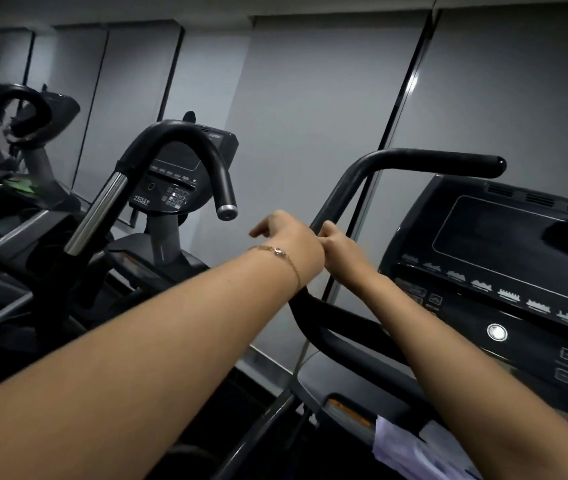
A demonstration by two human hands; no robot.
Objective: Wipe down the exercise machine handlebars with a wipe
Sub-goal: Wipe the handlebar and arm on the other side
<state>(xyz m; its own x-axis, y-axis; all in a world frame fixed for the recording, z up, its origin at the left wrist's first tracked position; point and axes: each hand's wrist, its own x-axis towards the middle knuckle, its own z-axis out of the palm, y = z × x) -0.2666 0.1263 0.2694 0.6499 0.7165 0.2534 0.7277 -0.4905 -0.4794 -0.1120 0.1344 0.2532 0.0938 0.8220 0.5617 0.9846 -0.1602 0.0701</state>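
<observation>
Handlebar (431,162): black; rises beside the console (483,271), bends right above it
Right hand (339,245): fingers curled round the bar's sloping stretch
Left hand (286,237): in front of the bar, touching the right hand; one finger juts left; grip cannot be told; bracelet (287,259) on wrist
Pale packet (414,452): blurred; on ledge below console

The left hand (286,237) showed only its back, hiding its palm and most fingers. The right hand (339,252) curled its fingertips out of sight behind the curved black padded handlebar (414,159). A crumpled pale lilac sheet (403,455) ran under the right forearm (466,358) and off the bottom edge. The dark grey console panel (504,258) carried labels too blurred to read.
</observation>
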